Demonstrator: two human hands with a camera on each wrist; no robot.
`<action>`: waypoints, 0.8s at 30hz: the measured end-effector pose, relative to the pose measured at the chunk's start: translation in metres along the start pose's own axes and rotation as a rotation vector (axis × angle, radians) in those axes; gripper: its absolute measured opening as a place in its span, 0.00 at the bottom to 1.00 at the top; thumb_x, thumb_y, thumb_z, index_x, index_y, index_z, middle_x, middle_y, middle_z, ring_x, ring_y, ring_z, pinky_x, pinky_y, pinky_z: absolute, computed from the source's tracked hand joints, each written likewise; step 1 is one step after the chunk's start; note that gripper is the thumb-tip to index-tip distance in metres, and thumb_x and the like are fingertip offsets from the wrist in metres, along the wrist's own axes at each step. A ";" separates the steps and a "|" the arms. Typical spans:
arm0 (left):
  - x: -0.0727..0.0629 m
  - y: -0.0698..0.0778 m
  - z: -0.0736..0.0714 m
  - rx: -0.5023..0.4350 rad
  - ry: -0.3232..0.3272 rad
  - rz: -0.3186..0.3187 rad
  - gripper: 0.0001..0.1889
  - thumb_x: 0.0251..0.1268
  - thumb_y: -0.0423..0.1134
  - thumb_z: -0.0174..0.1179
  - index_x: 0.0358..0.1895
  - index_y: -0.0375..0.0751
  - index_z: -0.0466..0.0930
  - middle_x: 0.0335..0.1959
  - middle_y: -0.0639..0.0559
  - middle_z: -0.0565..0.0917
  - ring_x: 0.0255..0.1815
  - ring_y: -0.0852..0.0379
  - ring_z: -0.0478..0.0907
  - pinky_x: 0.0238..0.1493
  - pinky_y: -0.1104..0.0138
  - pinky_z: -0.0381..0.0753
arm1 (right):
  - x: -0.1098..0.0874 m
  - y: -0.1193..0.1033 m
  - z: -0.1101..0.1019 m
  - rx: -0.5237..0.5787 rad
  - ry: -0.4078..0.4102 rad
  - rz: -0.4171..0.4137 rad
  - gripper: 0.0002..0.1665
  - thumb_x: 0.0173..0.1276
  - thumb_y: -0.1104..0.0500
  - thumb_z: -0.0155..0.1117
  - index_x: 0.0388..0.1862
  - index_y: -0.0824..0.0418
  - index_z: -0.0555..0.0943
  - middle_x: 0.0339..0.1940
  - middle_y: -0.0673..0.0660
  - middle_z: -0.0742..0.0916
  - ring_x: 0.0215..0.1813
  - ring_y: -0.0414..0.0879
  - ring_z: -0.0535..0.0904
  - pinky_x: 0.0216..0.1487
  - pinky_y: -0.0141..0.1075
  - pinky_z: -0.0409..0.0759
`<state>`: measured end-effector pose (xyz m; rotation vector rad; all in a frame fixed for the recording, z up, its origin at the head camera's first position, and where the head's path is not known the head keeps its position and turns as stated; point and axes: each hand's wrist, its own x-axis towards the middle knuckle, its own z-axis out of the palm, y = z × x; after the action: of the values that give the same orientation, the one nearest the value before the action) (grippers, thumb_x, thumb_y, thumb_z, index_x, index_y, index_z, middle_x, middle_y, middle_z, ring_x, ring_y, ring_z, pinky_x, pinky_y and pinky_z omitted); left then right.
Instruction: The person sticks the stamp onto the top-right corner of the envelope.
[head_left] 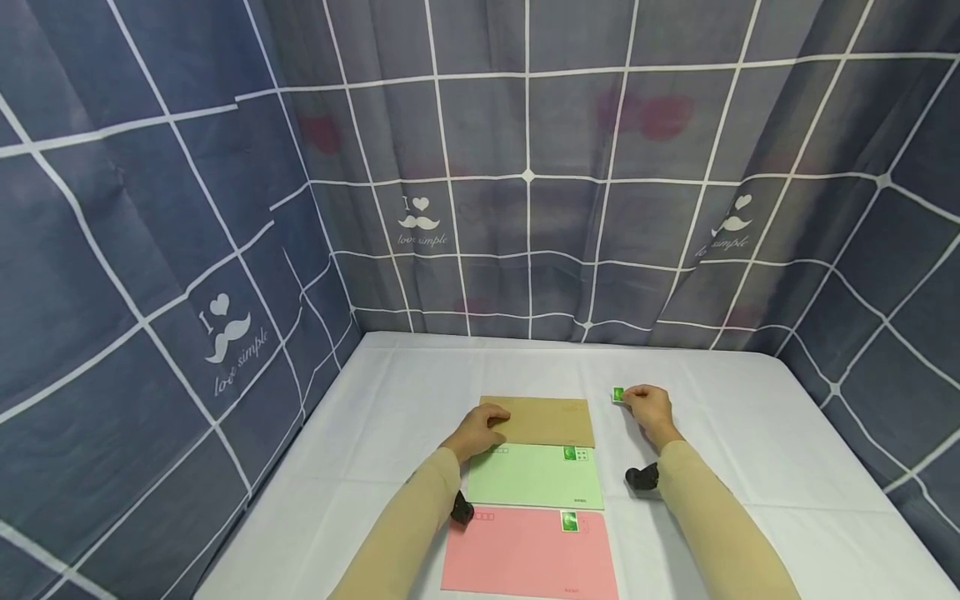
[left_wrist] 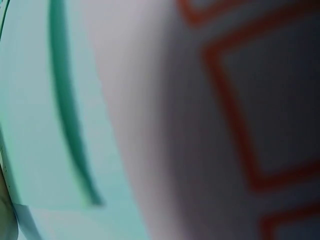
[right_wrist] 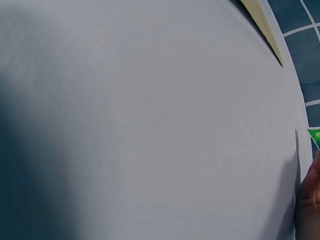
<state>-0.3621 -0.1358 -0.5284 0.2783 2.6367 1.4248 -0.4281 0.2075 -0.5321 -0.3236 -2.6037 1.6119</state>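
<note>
Between the thumb and fingers of my right hand is a small green postage stamp with a white border, held to the right of the envelopes. The right wrist view catches the stamp and part of that hand at its right edge. My left hand rests its fingers on the left end of a brown envelope. Below this lies a light green envelope, partly in the left wrist view too, with a green stamp at its upper right.
Nearest the body lies a pink envelope bearing a green stamp. All three envelopes form a column on the white tablecloth. Black wrist cameras hang below the sleeves. Grey-blue checked curtains surround the table's back and sides.
</note>
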 end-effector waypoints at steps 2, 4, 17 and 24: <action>0.000 0.000 0.000 0.000 0.001 0.000 0.23 0.60 0.24 0.65 0.60 0.34 0.79 0.65 0.42 0.75 0.69 0.42 0.71 0.72 0.53 0.71 | 0.000 -0.001 0.002 0.018 -0.009 0.009 0.12 0.72 0.62 0.58 0.46 0.70 0.82 0.31 0.55 0.83 0.30 0.42 0.74 0.28 0.31 0.74; 0.000 0.000 0.000 0.000 -0.006 -0.003 0.24 0.61 0.24 0.65 0.62 0.35 0.79 0.66 0.42 0.75 0.70 0.42 0.71 0.72 0.53 0.71 | -0.001 -0.002 0.004 0.033 -0.019 0.012 0.13 0.72 0.62 0.58 0.46 0.71 0.82 0.31 0.55 0.83 0.30 0.42 0.74 0.28 0.31 0.75; 0.001 0.002 -0.002 0.022 -0.011 0.003 0.26 0.60 0.24 0.65 0.64 0.35 0.77 0.67 0.42 0.75 0.71 0.42 0.69 0.72 0.52 0.70 | -0.001 -0.004 0.015 0.128 -0.006 -0.005 0.12 0.71 0.65 0.58 0.45 0.74 0.81 0.26 0.52 0.81 0.28 0.41 0.73 0.26 0.30 0.74; 0.000 0.001 -0.001 0.016 -0.014 0.000 0.26 0.60 0.24 0.65 0.64 0.34 0.77 0.67 0.41 0.75 0.72 0.41 0.69 0.73 0.51 0.69 | -0.006 -0.009 0.022 0.191 -0.020 0.017 0.13 0.71 0.66 0.57 0.47 0.75 0.81 0.26 0.51 0.81 0.28 0.40 0.73 0.27 0.30 0.75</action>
<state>-0.3617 -0.1361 -0.5269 0.2882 2.6381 1.3974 -0.4273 0.1825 -0.5336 -0.3191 -2.4408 1.8597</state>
